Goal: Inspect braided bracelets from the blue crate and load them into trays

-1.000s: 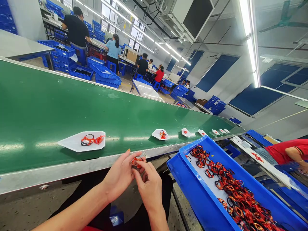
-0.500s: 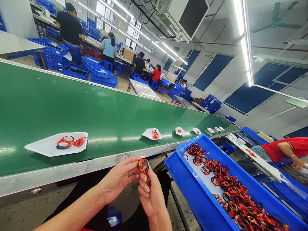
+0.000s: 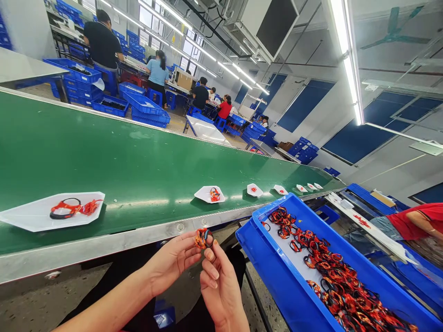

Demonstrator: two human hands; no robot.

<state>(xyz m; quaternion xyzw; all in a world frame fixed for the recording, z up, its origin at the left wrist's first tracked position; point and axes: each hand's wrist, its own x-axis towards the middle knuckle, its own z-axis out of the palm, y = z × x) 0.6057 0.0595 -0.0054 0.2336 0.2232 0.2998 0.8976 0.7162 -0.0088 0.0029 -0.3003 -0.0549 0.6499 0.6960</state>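
Green conveyor belt [image 3: 104,152] ran above the person's left hand [image 3: 173,263] and right hand [image 3: 221,290], which were together, fingertips pinching a small orange-and-black looped band [image 3: 202,238] in front of the belt's metal edge [image 3: 104,249]. Fingers hid part of it; its long axis was unclear. Rightward, a blue plastic tray [image 3: 273,295] held tangled bands [image 3: 328,267].

A small looped bundle of orange and black cord [image 3: 203,238], upright, its central ring open

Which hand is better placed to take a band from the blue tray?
Probably the right hand: it is nearer the blue tray than the left hand. Both are at the orange-and-black band.
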